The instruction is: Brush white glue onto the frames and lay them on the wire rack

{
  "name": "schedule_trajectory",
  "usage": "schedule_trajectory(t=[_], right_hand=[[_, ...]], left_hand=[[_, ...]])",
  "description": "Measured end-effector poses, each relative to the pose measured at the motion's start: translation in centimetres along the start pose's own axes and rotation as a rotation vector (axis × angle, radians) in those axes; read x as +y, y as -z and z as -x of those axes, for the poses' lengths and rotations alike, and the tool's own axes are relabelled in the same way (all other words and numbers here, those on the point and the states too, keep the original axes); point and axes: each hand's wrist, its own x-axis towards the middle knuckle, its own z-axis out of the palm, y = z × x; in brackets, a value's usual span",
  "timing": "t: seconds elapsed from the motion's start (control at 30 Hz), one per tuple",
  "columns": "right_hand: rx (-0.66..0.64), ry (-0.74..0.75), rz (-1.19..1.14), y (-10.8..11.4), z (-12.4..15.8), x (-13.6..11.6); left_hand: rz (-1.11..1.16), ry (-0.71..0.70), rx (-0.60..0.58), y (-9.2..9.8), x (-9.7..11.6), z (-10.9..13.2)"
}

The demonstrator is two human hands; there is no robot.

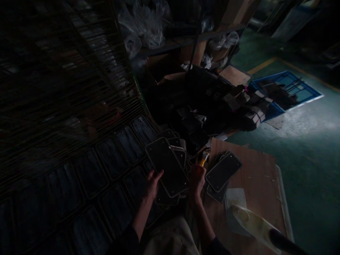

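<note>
My left hand grips the near left edge of a dark rounded rectangular panel, which is tilted up over a pile of similar panels. My right hand is closed round the handle of a small brush with an orange-yellow neck and pale bristles pointing away from me. To the right of that hand lies a short stack of the same dark panels on a brown board.
Rows of dark panels lie on a wire rack to the left. Behind are shelves with plastic bags, cardboard boxes and a blue crate on the green floor. A pale scoop-like object lies near right.
</note>
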Motion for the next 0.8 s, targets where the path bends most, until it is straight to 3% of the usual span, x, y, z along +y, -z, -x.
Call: schedule_trajectory(t=[0.07, 0.2, 0.3, 0.4, 0.5, 0.7, 0.8], right_hand=[[0.011, -0.004, -0.016, 0.5, -0.3, -0.1], [0.003, -0.001, -0.028, 0.8, -0.6, -0.2], [-0.037, 0.042, 0.004, 0.5, -0.6, -0.1], [-0.099, 0.099, 0.032, -0.1, -0.6, 0.1], [-0.14, 0.129, 0.054, -0.2, -0.7, 0.4], [-0.16, 0.149, 0.022, 1.4, -1.0, 1.1], [-0.184, 0.123, 0.004, 2.4, -1.1, 1.7]], left_hand=[[-0.016, -0.059, 0.048, -0.5, 0.8, -1.2], [-0.068, -0.257, 0.0, -1.7, 1.1, -5.1], [-0.266, -0.268, 0.059, -2.1, 0.4, -7.0], [-0.434, -0.262, 0.196, -2.2, -0.4, -6.9], [-0.448, -0.219, 0.277, -2.2, -0.8, -5.6], [-0.362, -0.193, 0.271, -1.2, -0.6, -4.0], [-0.339, -0.18, 0.147, -0.8, -1.1, -4.5]])
